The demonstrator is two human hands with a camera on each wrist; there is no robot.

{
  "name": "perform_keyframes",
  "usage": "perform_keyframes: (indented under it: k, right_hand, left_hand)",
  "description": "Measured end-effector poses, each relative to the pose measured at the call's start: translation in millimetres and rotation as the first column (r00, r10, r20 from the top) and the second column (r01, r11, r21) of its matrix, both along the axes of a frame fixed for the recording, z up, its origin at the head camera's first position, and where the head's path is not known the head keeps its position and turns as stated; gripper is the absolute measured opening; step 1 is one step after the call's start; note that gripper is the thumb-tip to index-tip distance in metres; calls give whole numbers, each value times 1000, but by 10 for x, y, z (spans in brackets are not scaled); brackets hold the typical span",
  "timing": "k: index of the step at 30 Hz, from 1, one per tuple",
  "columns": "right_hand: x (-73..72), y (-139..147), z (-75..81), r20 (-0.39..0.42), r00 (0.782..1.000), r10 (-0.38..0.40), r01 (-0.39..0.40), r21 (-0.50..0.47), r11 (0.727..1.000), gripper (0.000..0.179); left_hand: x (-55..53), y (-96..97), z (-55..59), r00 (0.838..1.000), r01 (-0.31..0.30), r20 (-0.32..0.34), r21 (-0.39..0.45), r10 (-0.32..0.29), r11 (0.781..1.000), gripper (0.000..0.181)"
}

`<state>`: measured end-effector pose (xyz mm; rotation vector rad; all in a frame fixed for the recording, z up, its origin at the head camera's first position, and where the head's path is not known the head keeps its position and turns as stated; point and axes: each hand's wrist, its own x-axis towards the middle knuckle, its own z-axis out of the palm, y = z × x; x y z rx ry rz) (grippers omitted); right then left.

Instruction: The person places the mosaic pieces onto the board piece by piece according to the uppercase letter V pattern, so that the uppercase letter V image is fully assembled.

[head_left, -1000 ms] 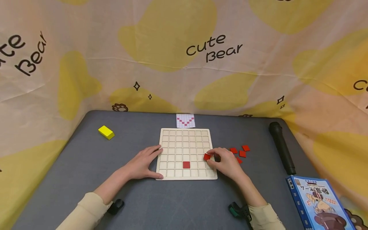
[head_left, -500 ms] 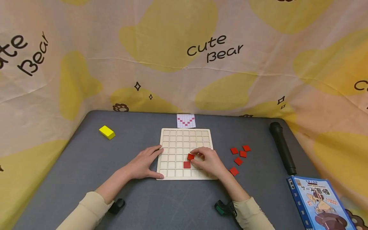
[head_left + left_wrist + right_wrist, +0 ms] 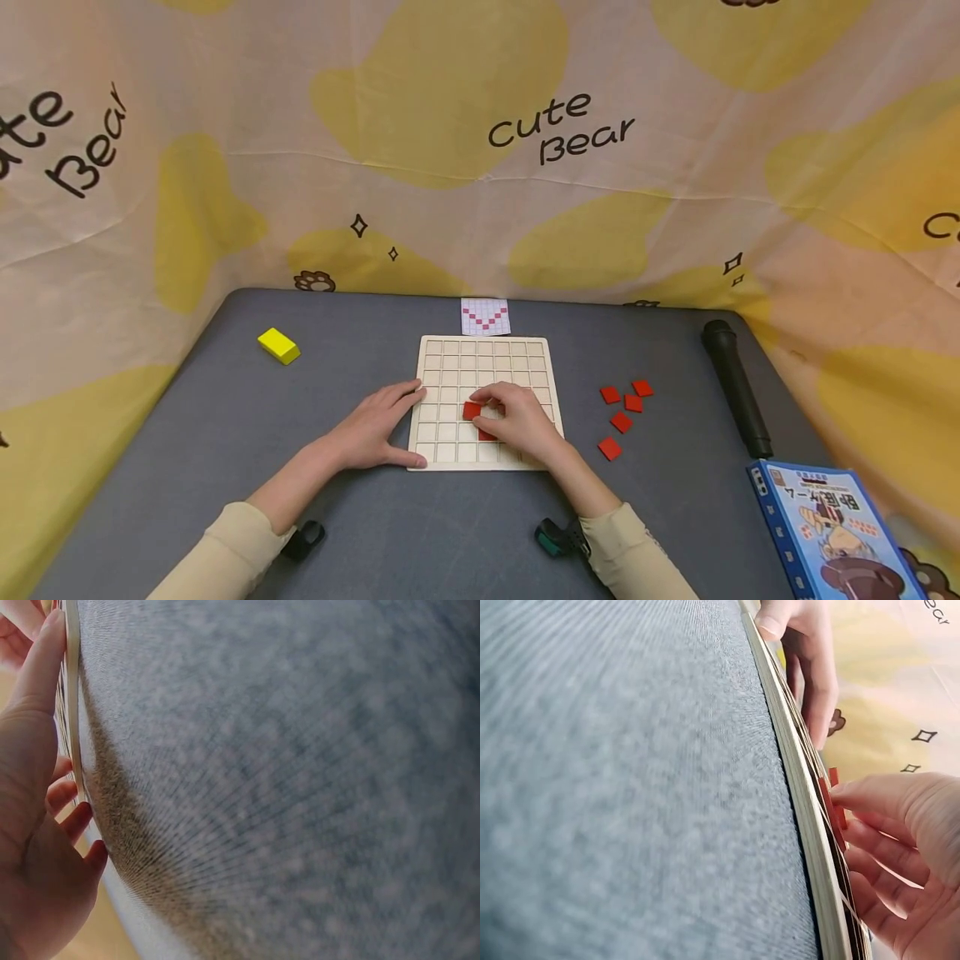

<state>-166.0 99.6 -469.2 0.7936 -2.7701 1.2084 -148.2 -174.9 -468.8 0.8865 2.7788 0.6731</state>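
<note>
A pale wooden grid board (image 3: 485, 362) lies in the middle of the table. My right hand (image 3: 517, 419) pinches a red square tile (image 3: 472, 410) by its edge, left of the board's centre and close over the cells. Partly covered by that hand is another red tile (image 3: 484, 435), sitting in a lower cell. In the right wrist view the pinched tile (image 3: 839, 796) stands out just above the board's surface. My left hand (image 3: 372, 427) rests at the board's left edge, its fingers and thumb spread and touching the rim, as the left wrist view also shows.
Several loose red tiles (image 3: 622, 422) lie right of the board. Behind it is a small card (image 3: 485, 317) with a pink V pattern on a grid. A yellow block (image 3: 278, 345) sits at left; a black microphone (image 3: 737, 387) and a blue box (image 3: 832, 525) are at right.
My right hand has carried the red tile leftward from the board's right side, past the tile lying in its cell. The left hand has stayed at the left edge.
</note>
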Motion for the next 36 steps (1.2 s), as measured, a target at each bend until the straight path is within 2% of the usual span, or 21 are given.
perform_keyframes:
  k: [15, 23, 30, 36]
  right_hand:
    - [14, -42, -33, -36, 999, 3, -1, 52, 999, 24]
    - [52, -27, -23, -41, 999, -11, 11, 5, 1000, 24]
    - [54, 103, 1, 75, 993, -88, 96, -107, 990, 20]
    - [-3, 365, -3, 86, 981, -175, 185, -127, 974, 16]
  left_hand:
    - [9, 0, -6, 1000, 12, -8, 0, -12, 1000, 104]
    - [5, 0, -17, 1000, 12, -12, 0, -12, 1000, 104]
    - [5, 0, -24, 1000, 9, -11, -5, -9, 1000, 105]
    - [4, -3, -30, 1000, 6, -12, -8, -6, 1000, 106]
